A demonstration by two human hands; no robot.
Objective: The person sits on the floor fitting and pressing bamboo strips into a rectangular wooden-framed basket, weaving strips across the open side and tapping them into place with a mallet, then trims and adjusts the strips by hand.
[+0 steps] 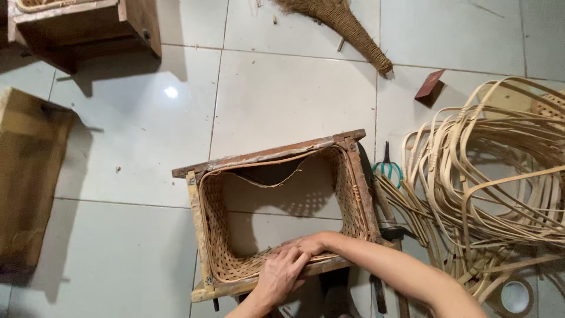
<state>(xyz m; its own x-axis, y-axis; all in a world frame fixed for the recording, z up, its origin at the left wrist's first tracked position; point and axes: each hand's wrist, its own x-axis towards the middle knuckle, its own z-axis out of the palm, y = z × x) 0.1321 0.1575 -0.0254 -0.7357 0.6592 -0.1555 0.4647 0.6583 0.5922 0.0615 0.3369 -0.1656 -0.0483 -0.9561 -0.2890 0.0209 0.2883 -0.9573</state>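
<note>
A woven rattan basket (pixel 218 229), with no bottom, sits inside a worn wooden frame (pixel 271 154) on the white tile floor. My left hand (pixel 281 275) comes up from the bottom edge and grips the basket's near rim, fingers curled over the weave. My right hand (pixel 307 243) reaches in from the lower right, its forearm crossing the frame's near right corner. Its fingers press on the same near rim just beyond my left hand, and the two hands touch. A loose strip sags along the inside of the far wall.
A tangle of rattan strips and hoops (pixel 488 176) fills the right side. Teal-handled scissors (pixel 387 169) lie beside the frame and a tape roll (pixel 515 296) at the lower right. A straw broom (pixel 344 26) lies at the top, and wooden boxes (pixel 82 26) at the left.
</note>
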